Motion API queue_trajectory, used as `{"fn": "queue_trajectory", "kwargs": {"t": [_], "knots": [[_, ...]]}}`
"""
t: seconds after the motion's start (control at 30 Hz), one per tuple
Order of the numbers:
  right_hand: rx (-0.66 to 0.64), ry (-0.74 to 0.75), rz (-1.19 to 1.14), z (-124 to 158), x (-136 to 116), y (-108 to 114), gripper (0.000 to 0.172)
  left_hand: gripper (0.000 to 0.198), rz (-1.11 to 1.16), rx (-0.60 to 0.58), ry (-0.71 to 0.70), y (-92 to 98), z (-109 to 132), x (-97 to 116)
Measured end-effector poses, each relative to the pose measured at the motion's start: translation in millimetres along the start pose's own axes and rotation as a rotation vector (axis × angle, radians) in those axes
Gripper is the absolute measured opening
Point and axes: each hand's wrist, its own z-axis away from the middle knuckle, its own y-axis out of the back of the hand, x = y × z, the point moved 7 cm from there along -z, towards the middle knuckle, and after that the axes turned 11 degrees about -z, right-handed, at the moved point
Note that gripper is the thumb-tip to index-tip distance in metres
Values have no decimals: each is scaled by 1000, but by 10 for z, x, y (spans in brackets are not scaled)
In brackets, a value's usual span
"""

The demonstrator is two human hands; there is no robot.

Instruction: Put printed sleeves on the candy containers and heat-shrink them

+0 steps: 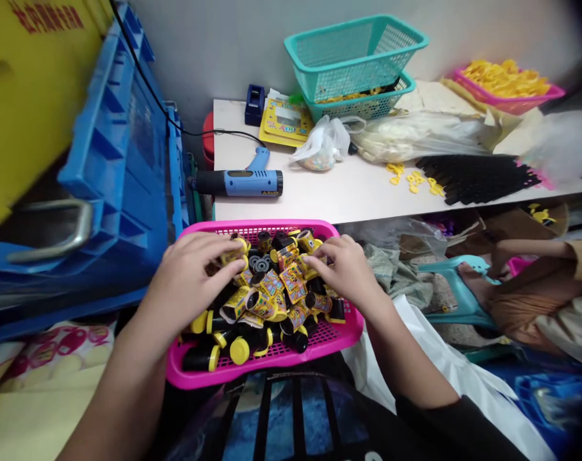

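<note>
On my lap sits a pink plastic basket [266, 378], heaped with small black bottles [197, 358] with yellow caps, many wearing yellow printed labels [294, 283]. My left hand [194, 272] reaches into its left side, thumb and fingers closed around a yellow-labelled bottle [233, 254] that they partly cover. At the right side of the heap, my right hand [346, 266] has its thumb and fingers bent round another yellow-labelled bottle [308, 265]. A grey ringed disc [260, 264] shows between the two hands.
A blue heat gun [252, 183] lies on the white table [319, 202]. Teal baskets [358, 57], a bag [322, 147], black sticks [483, 179] and a pink basket of yellow parts [506, 83] stand behind. Blue crates [122, 160] rise at left; another person's legs [525, 307] are at right.
</note>
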Motion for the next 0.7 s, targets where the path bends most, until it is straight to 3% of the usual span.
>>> {"fn": "queue_trajectory", "kwargs": {"t": [0.03, 0.13, 0.23, 0.37, 0.53, 0.63, 0.7], "knots": [[-54, 12, 84, 23, 15, -60, 20, 29, -18, -46, -16, -51, -11, -9], [-191, 75, 164, 38, 9, -271, 32, 33, -18, -87, -16, -128, -14, 3], [-256, 95, 135, -4, 29, -403, 17, 32, -10, -19, 4, -64, -1, 11], [-283, 117, 94, -34, 78, -472, 28, 23, 32, 127, 43, 111, 28, -42], [-243, 131, 24, -68, 73, -413, 17, 15, 97, 246, 102, 218, 63, -69], [-237, 183, -70, -109, 5, -294, 14, 13, 136, 245, 87, 217, 59, 11], [-312, 236, -122, -122, -65, -240, 19, 13, 183, 190, 55, 181, 37, 103]]}}
